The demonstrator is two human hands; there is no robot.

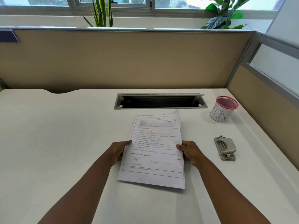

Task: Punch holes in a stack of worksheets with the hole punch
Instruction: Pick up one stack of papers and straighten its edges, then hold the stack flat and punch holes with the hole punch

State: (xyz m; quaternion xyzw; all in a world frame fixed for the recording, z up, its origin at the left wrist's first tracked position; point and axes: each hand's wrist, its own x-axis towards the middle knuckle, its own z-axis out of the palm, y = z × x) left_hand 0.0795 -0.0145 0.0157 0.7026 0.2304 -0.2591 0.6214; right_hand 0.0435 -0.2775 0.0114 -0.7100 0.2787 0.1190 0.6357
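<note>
A stack of printed worksheets (155, 149) is held tilted above the middle of the white desk (64, 135). My left hand (119, 152) grips its left edge, thumb on the top sheet. My right hand (190, 152) grips the right edge the same way. The stack's near edge hangs a little above the desk surface and casts a shadow. A grey metal hole punch (225, 148) lies flat on the desk to the right of my right hand, apart from the paper and from both hands.
A pink mesh cup (224, 110) wrapped in paper marked "BIN" stands at the back right. An open cable slot (160, 101) is set into the desk behind the worksheets. Beige partition walls (129, 62) close the back and right sides.
</note>
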